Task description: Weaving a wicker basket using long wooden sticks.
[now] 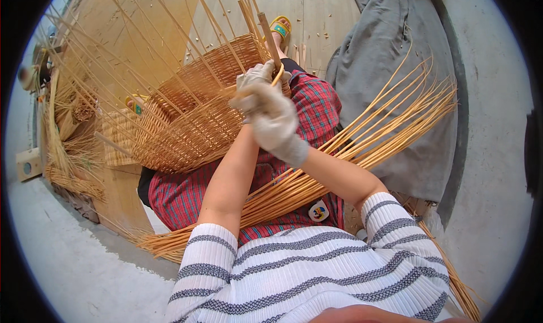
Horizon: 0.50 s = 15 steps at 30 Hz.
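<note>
A half-woven wicker basket (186, 131) with long upright stakes rests tilted on the checked cloth over my lap. My left hand (254, 76), in a pale glove, grips its right-hand corner beside an upright wooden stick (267, 35) and a bent cane strand (279, 74). My right hand (270, 119), also gloved, crosses over the left at that corner; its fingers are smeared by motion, so what they hold is unclear. A long bundle of loose canes (396, 136) lies diagonally across my lap beneath my right forearm.
A woven mat-like piece (116, 133) stands left of the basket. Dried fibres (73, 153) are heaped at the far left beside a wooden block (28, 165). A grey cloth (384, 35) is spread at the right. Sandalled feet (280, 28) show beyond the basket.
</note>
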Motion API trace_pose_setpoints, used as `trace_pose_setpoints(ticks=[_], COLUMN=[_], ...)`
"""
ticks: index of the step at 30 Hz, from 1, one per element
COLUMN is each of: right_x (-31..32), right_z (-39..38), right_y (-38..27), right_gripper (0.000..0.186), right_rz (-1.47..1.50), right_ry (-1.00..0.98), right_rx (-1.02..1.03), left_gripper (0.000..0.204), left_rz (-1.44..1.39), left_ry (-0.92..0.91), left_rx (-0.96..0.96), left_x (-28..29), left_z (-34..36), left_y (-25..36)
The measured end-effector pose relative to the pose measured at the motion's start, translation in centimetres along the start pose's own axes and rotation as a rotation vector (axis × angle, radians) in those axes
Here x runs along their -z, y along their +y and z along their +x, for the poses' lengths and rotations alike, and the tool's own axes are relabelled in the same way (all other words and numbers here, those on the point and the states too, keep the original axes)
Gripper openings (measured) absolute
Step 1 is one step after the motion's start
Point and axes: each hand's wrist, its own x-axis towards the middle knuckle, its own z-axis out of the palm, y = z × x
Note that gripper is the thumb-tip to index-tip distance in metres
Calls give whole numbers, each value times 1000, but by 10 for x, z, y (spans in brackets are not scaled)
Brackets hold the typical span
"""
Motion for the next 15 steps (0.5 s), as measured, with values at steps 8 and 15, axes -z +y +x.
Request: trace_pose_setpoints(ticks=[8, 15], right_x=[112, 86], right_z=[118, 127], right_y=[15, 9], right_gripper=[46, 65], right_rz=[-592, -1272], right_ry=[-175, -484], right_rx=[-278, -465], left_gripper=[27, 30], left_rz=[-1345, -914], left_ry=[429, 32], left_rx=[578, 552], left_x=[74, 127], left_z=[-14, 43], left_y=[-7, -56])
